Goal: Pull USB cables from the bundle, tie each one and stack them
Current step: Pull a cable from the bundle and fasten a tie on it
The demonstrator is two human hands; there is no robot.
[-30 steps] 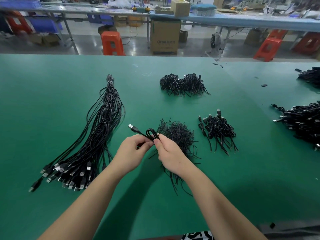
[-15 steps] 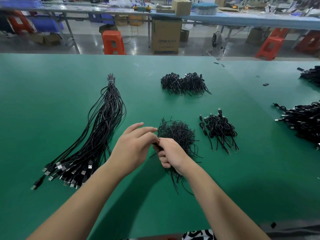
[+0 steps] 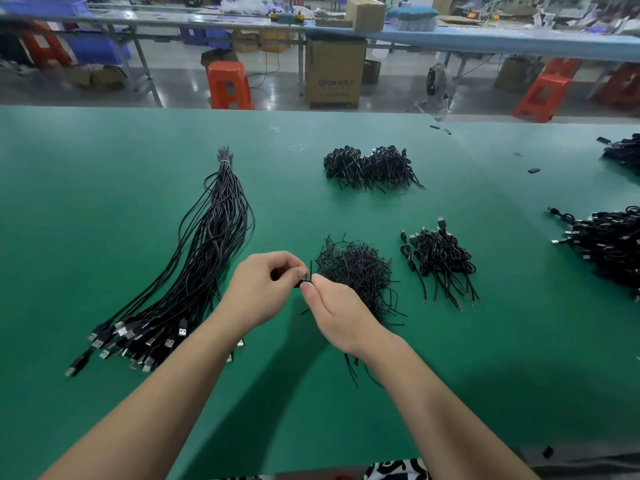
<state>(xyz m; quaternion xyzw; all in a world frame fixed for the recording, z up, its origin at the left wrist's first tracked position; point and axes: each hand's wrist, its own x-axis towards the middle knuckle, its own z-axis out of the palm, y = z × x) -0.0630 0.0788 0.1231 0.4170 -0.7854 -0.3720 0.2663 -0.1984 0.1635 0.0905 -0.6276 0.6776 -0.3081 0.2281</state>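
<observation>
both hands (image 3: 306,289) pinch a coiled cable (image 3: 305,280), seemingly; tie pile (image 3: 356,268) just beside, bundle (image 3: 194,275) left.

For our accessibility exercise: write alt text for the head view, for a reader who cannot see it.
Two hands, left hand and right hand, pinch a small coiled black cable above a green table. A long cable bundle lies left; a heap of ties and tied cables lie right.

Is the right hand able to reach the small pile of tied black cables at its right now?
Probably not yet: the path over the green table to that pile is open, but the right hand pinches a tie.
</observation>
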